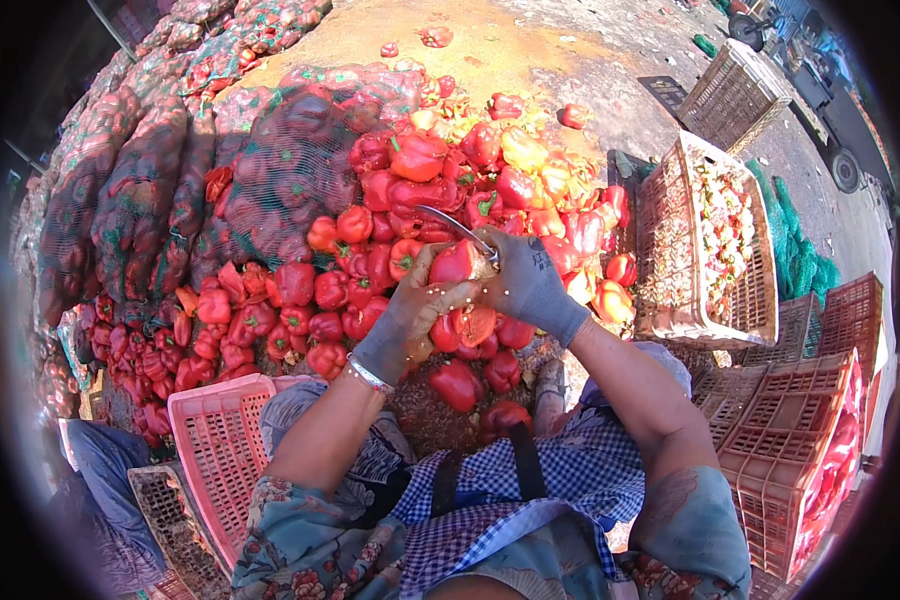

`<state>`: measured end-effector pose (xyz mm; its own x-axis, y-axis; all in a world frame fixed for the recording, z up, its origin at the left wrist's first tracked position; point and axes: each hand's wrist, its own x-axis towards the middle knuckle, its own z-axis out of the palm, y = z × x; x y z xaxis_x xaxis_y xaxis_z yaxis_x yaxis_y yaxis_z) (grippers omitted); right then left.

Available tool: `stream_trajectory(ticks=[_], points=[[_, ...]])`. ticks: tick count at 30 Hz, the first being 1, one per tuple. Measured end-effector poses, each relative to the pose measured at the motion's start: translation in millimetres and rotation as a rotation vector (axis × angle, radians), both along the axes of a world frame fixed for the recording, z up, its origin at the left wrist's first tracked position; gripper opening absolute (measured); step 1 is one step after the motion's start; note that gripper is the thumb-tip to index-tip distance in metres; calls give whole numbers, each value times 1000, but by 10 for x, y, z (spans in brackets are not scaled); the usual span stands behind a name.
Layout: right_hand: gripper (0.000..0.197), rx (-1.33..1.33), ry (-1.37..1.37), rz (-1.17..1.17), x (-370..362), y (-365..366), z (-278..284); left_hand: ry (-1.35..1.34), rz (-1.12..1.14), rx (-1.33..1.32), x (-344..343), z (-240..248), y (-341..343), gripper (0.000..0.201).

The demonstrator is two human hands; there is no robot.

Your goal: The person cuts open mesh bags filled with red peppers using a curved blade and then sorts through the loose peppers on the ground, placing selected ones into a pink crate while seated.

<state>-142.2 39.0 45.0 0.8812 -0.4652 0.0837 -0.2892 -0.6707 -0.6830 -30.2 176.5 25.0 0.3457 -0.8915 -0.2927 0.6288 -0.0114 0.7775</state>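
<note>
The heap of red bell peppers (370, 270) covers the ground in front of the person. Past its far edge the stained ground (560, 65) opens out, with a few loose peppers on it. Mesh sacks (140, 200) crowd its left edge, and a pink crate (220, 450) stands at the near left corner. At its right edge a tilted plastic crate (670, 240) of small pale-and-red pepper pieces leaves little side room; the near edge reaches the person's legs.

Over the near middle of the heap, the gloved left hand (410, 312) is curled around the lower left side of a red bell pepper (456, 263). The gloved right hand (532, 285) is closed, meeting the left beneath the pepper and gripping a curved knife (448, 220), whose blade arches above the pepper toward the left.
</note>
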Motion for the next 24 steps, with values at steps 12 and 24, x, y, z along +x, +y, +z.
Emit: stream_trajectory(ticks=[12,24], points=[[41,898,148,39,-138,-208,169,36,-182,39,210,56,233,73],[55,27,132,-58,-140,-137,-265,-354,-107,-30,-13,-442,-97,34]])
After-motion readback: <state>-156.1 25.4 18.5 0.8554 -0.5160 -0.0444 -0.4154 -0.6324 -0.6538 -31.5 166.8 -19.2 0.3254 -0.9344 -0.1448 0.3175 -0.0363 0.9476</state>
